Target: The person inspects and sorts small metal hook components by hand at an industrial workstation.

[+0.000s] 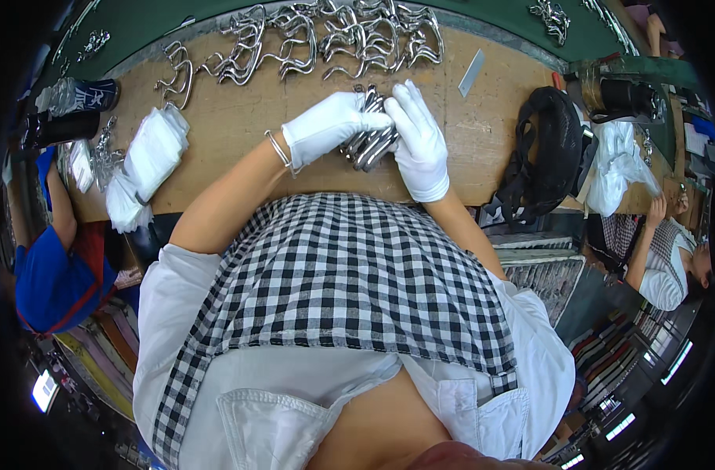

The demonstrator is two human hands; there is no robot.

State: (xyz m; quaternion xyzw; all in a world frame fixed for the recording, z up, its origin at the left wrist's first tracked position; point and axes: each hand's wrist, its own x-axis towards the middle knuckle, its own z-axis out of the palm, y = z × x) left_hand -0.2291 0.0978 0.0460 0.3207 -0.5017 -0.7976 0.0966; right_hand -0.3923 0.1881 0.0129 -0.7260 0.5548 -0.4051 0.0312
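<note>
A small stack of shiny, bent chrome metal pieces (367, 149) is held upright between my two white-gloved hands, just over the near part of the wooden table. My left hand (330, 125) grips the stack from the left, its thumb lying across the front; a bangle circles that wrist. From the other side, my right hand (420, 141) presses against the stack, with its fingers held together and pointing away from me. The gloves hide part of the stack. Beyond my hands, several groups of similar curved chrome pieces (299, 43) lie in a row along the table's far side.
A flat metal strip (472, 73) lies right of the row. White plastic bags (155, 153) and dark bottles (60, 129) sit at left. At right are a black bag (552, 153) and a clear plastic bag (616, 168). Other people work on both sides.
</note>
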